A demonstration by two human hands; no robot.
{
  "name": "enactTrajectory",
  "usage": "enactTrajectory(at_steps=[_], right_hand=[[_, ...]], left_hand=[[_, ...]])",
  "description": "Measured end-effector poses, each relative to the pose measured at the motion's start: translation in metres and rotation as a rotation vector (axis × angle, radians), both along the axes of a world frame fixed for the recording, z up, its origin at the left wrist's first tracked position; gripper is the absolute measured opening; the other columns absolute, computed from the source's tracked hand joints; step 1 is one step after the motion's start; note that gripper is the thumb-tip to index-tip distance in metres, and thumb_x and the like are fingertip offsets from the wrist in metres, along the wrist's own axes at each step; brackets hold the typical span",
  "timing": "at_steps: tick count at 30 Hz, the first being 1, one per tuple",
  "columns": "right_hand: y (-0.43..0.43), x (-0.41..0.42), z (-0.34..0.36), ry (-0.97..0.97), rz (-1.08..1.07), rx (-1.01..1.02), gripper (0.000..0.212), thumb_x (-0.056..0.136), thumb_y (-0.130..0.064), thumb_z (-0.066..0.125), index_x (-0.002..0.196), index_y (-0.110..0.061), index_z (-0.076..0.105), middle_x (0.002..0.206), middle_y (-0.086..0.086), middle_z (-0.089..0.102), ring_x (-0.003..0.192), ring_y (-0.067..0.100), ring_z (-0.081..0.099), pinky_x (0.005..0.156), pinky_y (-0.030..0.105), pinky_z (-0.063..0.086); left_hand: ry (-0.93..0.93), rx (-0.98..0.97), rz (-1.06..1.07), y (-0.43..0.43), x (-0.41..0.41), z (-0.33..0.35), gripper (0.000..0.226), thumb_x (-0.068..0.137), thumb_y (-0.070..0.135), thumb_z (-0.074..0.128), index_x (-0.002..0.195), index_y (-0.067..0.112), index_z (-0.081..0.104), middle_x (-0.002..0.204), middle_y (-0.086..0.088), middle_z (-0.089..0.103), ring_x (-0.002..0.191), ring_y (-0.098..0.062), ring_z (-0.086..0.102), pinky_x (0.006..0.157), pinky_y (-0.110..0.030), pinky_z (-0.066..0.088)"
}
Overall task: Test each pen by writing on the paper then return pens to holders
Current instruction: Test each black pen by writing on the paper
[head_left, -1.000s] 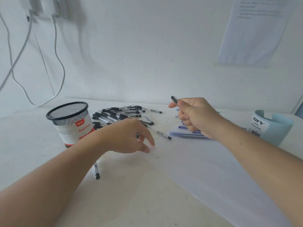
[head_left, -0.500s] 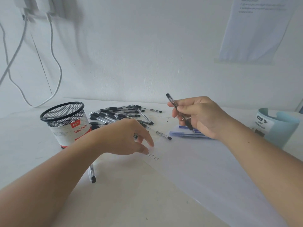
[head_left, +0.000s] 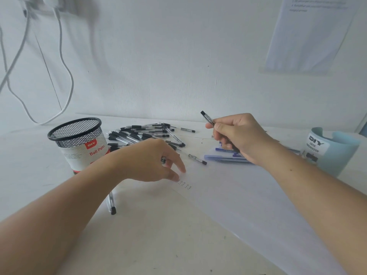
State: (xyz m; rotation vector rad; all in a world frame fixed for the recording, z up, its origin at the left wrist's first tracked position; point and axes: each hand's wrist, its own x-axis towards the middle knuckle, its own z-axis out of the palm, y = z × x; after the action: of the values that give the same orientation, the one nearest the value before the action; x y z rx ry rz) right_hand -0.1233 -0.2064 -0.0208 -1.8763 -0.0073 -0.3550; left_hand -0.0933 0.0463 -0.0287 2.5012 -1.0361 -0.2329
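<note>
Directions are read on the table (head_left: 139, 241), with 12 o'clock toward the wall.

Right fingers (head_left: 218, 127): curled, with thumb and forefinger pinching one pen (head_left: 206, 117) in a writing grip. The black upper end points to 11 o'clock. The lower end is hidden behind the palm, so the tip's state cannot be told. The right hand (head_left: 238, 137) hovers clear of the paper (head_left: 248, 205), above a few blue pens (head_left: 224, 159). Judgement: the pen is being readied for its test stroke and is not yet writing.

Left fingers (head_left: 181, 169): loosely extended, tips pressing the paper's left edge. Nothing can be made out in their grip. Judgement: the left hand (head_left: 147, 161) pins the sheet so it does not slide under the stroke. At 5 o'clock of the fingertips stands a short column of written marks (head_left: 184, 184), which suggests a few pens are already tested. The next mark likely goes just below.

Surroundings: a pile (head_left: 145, 133) of black pens lies at 12 o'clock of the left hand, within easy reach. The mesh cup (head_left: 79, 139) stands at 10 o'clock, with no pen showing above its rim. The blue organizer (head_left: 337, 147) stands at 3 o'clock of the right hand, its inside hidden. A loose pen (head_left: 197, 159) lies between the hands at the paper's far edge. A second one (head_left: 112, 203) lies at 7 o'clock, partly under the left forearm.

Judgement: most of the pile awaits testing, so the task is at an early stage.
</note>
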Motion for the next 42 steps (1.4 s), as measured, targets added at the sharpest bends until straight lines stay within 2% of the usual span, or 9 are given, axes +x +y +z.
enactTrajectory(at_steps=[3, 6, 10, 13, 17, 21, 24, 31, 42], right_hand=[[-0.005, 0.013, 0.001, 0.021, -0.108, -0.444, 0.026, 0.097, -0.007, 0.053, 0.086, -0.009, 0.076, 0.075, 0.010, 0.059, 0.062, 0.021, 0.047, 0.060, 0.037, 0.050], [-0.002, 0.030, 0.003, 0.085, -0.114, -0.788, 0.026, 0.090, 0.001, 0.049, 0.069, -0.006, 0.063, 0.068, 0.006, 0.047, 0.068, 0.029, 0.044, 0.059, 0.032, 0.039], [0.003, 0.060, -0.002, 0.098, -0.161, -0.993, 0.029, 0.082, 0.002, 0.052, 0.093, -0.009, 0.077, 0.106, 0.008, 0.064, 0.099, 0.032, 0.061, 0.076, 0.034, 0.054], [0.010, 0.077, -0.005, 0.105, -0.195, -1.021, 0.031, 0.084, 0.000, 0.056, 0.106, -0.008, 0.076, 0.119, 0.010, 0.061, 0.105, 0.031, 0.062, 0.082, 0.033, 0.053], [0.021, 0.092, -0.007, 0.154, -0.171, -0.983, 0.036, 0.078, 0.002, 0.053, 0.106, -0.003, 0.076, 0.118, 0.019, 0.068, 0.105, 0.038, 0.067, 0.088, 0.047, 0.060], [0.024, 0.100, -0.012, 0.182, -0.103, -0.907, 0.038, 0.084, -0.001, 0.052, 0.108, -0.018, 0.077, 0.118, 0.006, 0.067, 0.103, 0.027, 0.066, 0.084, 0.032, 0.056], [0.020, 0.105, -0.018, 0.195, -0.087, -0.920, 0.036, 0.086, -0.006, 0.055, 0.110, -0.024, 0.076, 0.122, 0.004, 0.065, 0.105, 0.024, 0.065, 0.091, 0.035, 0.056], [0.010, 0.109, -0.010, 0.089, -0.151, -0.775, 0.020, 0.091, -0.013, 0.064, 0.105, -0.018, 0.078, 0.103, -0.004, 0.065, 0.095, 0.016, 0.062, 0.080, 0.025, 0.046], [0.014, 0.150, -0.023, 0.271, -0.180, -0.976, 0.012, 0.088, -0.029, 0.068, 0.088, -0.021, 0.076, 0.098, 0.002, 0.071, 0.095, 0.027, 0.066, 0.089, 0.040, 0.058]], left_hand=[[-0.002, 0.005, 0.001, 0.000, 0.000, 0.000, 0.019, 0.085, 0.045, 0.080, 0.099, 0.056, 0.075, 0.087, 0.017, 0.063, 0.075, 0.009, 0.051, 0.070, -0.016, 0.037], [-0.007, 0.016, 0.003, 0.000, 0.000, 0.000, 0.020, 0.085, 0.047, 0.080, 0.101, 0.057, 0.074, 0.090, 0.017, 0.064, 0.078, 0.009, 0.052, 0.071, -0.015, 0.038], [0.003, 0.014, 0.005, 0.001, 0.001, 0.000, 0.020, 0.085, 0.048, 0.079, 0.101, 0.058, 0.073, 0.090, 0.018, 0.064, 0.084, 0.003, 0.056, 0.076, -0.018, 0.044], [0.012, 0.017, 0.004, 0.000, 0.002, -0.001, 0.021, 0.085, 0.049, 0.079, 0.101, 0.059, 0.072, 0.092, 0.017, 0.064, 0.089, -0.001, 0.058, 0.086, -0.023, 0.049], [0.017, 0.013, -0.002, 0.001, 0.003, -0.001, 0.020, 0.086, 0.048, 0.078, 0.102, 0.058, 0.073, 0.092, 0.016, 0.063, 0.093, 0.000, 0.057, 0.092, -0.027, 0.049], [0.011, 0.024, -0.010, 0.001, 0.003, 0.000, 0.019, 0.087, 0.048, 0.077, 0.103, 0.058, 0.072, 0.092, 0.018, 0.063, 0.090, 0.001, 0.055, 0.086, -0.022, 0.048], [0.006, 0.025, -0.013, 0.001, 0.004, -0.001, 0.020, 0.086, 0.050, 0.077, 0.103, 0.058, 0.072, 0.092, 0.018, 0.063, 0.089, 0.001, 0.055, 0.084, -0.022, 0.047], [0.013, 0.031, -0.012, 0.001, 0.003, 0.000, 0.019, 0.087, 0.048, 0.077, 0.104, 0.057, 0.073, 0.091, 0.018, 0.062, 0.088, 0.001, 0.056, 0.079, -0.020, 0.044], [0.011, 0.042, -0.010, 0.001, 0.005, 0.000, 0.020, 0.087, 0.049, 0.077, 0.106, 0.055, 0.073, 0.093, 0.016, 0.064, 0.091, 0.000, 0.057, 0.086, -0.024, 0.049]])
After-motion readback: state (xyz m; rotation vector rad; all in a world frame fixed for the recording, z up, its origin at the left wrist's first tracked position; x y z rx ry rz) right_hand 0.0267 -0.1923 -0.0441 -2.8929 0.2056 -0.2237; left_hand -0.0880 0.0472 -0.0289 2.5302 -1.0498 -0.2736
